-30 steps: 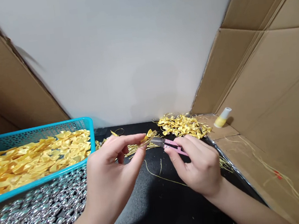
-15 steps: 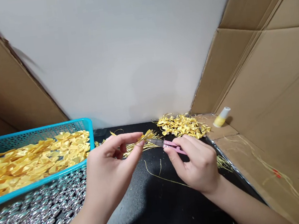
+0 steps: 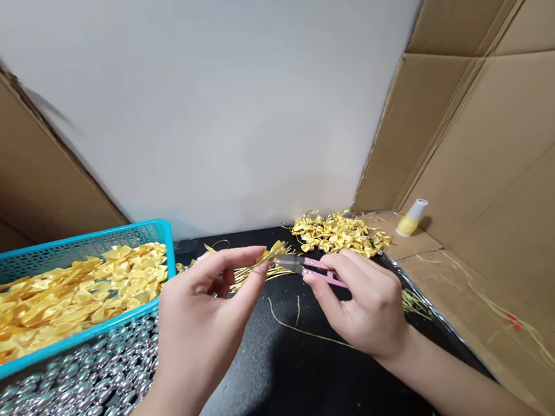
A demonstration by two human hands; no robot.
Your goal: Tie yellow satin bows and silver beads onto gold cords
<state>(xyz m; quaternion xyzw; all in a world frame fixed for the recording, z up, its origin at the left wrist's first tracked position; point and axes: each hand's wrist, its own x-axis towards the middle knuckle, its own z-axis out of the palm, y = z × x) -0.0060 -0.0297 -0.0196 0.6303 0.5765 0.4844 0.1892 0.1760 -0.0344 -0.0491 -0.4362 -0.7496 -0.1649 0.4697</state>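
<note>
Between the thumb and fingers of my left hand (image 3: 212, 295) is pinched a yellow ribbon bow (image 3: 273, 250), partly hidden by the fingertips. My right hand (image 3: 365, 295) grips pink thread snips (image 3: 322, 273) by their handles. The dark blades point left and meet the bow's near side, by a small dark bead; whether they touch a thread I cannot tell. Under the hands lies a bundle of gold cords (image 3: 245, 277). Behind my right hand is a pile of finished-looking yellow bows (image 3: 335, 231) with gold cord loops.
At left stands a turquoise basket (image 3: 168, 247) of yellow bows, with many silver beads (image 3: 88, 396) in front. A small yellow-and-white bottle (image 3: 411, 218) stands at right on cardboard. Loose cord (image 3: 312, 334) lies on the black tabletop (image 3: 323, 390). Cardboard walls (image 3: 500, 142) flank both sides.
The snips' blades have parted slightly at the bow, and their handles have spread a little. Both hands stay in nearly the same place.
</note>
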